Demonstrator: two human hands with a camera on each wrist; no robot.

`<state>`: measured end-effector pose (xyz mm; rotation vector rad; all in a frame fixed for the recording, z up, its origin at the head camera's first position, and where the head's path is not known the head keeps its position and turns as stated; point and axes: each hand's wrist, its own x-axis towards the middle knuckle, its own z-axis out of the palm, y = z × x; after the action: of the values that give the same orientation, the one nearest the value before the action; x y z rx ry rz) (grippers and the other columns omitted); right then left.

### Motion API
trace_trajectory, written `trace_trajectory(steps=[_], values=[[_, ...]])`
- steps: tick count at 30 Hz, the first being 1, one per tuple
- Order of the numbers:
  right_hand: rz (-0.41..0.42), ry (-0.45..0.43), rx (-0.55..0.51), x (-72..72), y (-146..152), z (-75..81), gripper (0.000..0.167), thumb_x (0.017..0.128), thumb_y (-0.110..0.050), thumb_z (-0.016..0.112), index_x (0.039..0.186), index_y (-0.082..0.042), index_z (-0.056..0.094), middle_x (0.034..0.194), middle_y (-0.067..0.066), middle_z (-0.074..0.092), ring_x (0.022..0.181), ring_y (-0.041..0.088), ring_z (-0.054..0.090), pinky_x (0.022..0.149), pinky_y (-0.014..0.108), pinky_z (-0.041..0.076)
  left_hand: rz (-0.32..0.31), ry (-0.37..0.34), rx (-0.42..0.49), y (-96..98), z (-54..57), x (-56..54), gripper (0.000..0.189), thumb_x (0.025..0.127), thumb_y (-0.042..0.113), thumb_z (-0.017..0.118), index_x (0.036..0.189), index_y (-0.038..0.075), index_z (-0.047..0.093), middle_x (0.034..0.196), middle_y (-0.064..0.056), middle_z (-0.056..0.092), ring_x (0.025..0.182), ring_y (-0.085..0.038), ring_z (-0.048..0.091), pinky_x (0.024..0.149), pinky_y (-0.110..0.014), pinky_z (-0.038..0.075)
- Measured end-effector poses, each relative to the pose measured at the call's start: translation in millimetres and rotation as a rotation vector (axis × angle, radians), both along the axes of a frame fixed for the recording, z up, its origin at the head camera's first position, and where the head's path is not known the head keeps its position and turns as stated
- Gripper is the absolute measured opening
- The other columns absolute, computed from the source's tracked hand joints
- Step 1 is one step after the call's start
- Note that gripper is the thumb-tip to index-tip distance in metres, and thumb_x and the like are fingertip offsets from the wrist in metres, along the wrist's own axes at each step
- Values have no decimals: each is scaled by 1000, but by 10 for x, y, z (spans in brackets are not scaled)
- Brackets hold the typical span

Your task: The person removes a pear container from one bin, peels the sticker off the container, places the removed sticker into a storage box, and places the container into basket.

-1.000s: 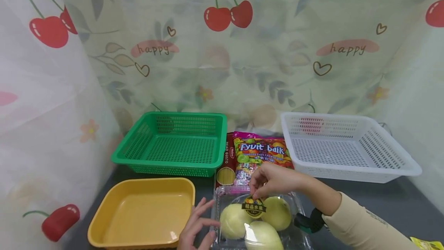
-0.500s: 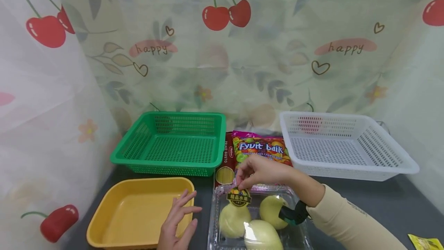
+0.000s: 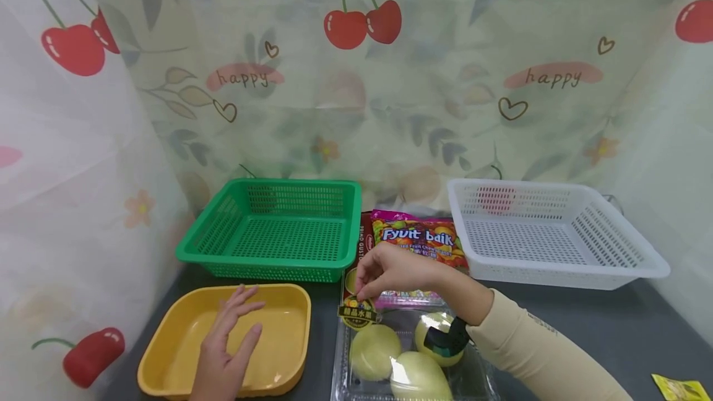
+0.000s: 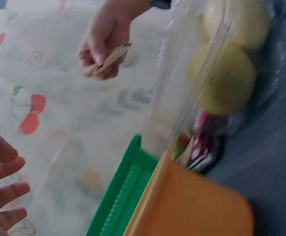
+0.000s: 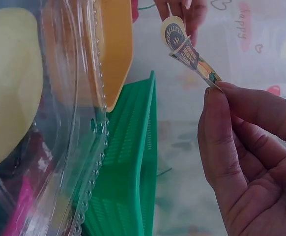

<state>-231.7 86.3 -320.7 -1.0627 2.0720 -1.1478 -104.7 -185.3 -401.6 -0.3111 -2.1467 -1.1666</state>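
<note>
Between thumb and forefinger, my right hand (image 3: pixel 395 274) pinches a black and gold label sticker (image 3: pixel 358 313) by its upper edge. The right wrist view shows the sticker (image 5: pixel 192 54) bent and held up in the air, apart from the box. Beneath that arm is a clear plastic box (image 3: pixel 409 320) with pale yellow-green round fruit (image 3: pixel 375 351) inside, its lid down. My left hand (image 3: pixel 225 342) hovers over the yellow tray (image 3: pixel 278 351), fingers spread and holding nothing; the left wrist view catches its fingers (image 4: pixel 10 194) at the edge.
Behind stand a green basket (image 3: pixel 273 268) and a white basket (image 3: pixel 562 274). A candy bag (image 3: pixel 420 234) and a red pasta pack (image 3: pixel 364 240) lie between them, partly hidden by my right hand. A small yellow packet (image 3: pixel 679 387) lies at the far right.
My right hand has moved left with the sticker, which was over the box's lid and is now at its far left corner. My left hand has drawn away leftward from the box to above the yellow tray.
</note>
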Motion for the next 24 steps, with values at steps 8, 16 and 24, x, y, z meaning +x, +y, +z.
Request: trace_trajectory(steps=[8,16,24], values=[[22,-28,-32,-5,-198,15,7,84,-5,65,87,1,69,78,12,70,61,10,63,65,28,56,101,-83,-11,-253,33,28,25,85,-4,60,107,7,65,130,1,56,131,5,33,104,-3,20],[-27,-53,-66,-82,-434,41,9,83,-5,67,88,2,68,79,10,70,63,12,62,66,30,56,156,-96,-32,-458,0,37,24,86,-2,60,108,7,65,127,13,53,128,10,32,101,0,21],[-73,-103,-79,-169,-618,41,10,83,-4,67,90,3,68,81,9,70,69,11,65,73,35,57,297,-286,33,-725,-18,54,25,93,16,56,115,6,62,134,1,52,131,12,26,118,-37,15]])
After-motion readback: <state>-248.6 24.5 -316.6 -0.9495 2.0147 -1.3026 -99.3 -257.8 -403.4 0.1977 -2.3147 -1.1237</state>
